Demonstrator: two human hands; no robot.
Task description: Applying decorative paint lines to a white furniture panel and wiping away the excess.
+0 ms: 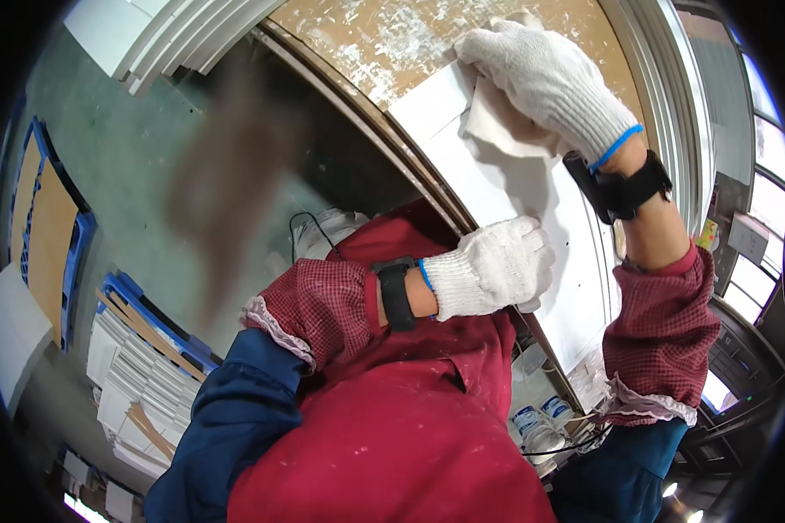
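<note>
A long white panel (576,305) lies on a worn tan bench top (384,44). My right hand (549,83), in a white knit glove with a blue cuff edge, reaches over the panel's far part. It is closed on an off-white, cloth-like piece (506,126), which hangs in folds against the panel. Nearer to me, my left hand (497,266), gloved the same way, sits at the panel's near edge. Its fingers are curled, and whatever is beneath them is hidden. Black straps circle both wrists.
Long white mouldings (672,105) stand along the bench's right side, and stacked white boards (183,44) at the upper left. Below the bench are cans (541,427) and a black cable (567,451). Blue-edged pallets (83,235) with boards lie left. A brown blur (235,166) covers some floor.
</note>
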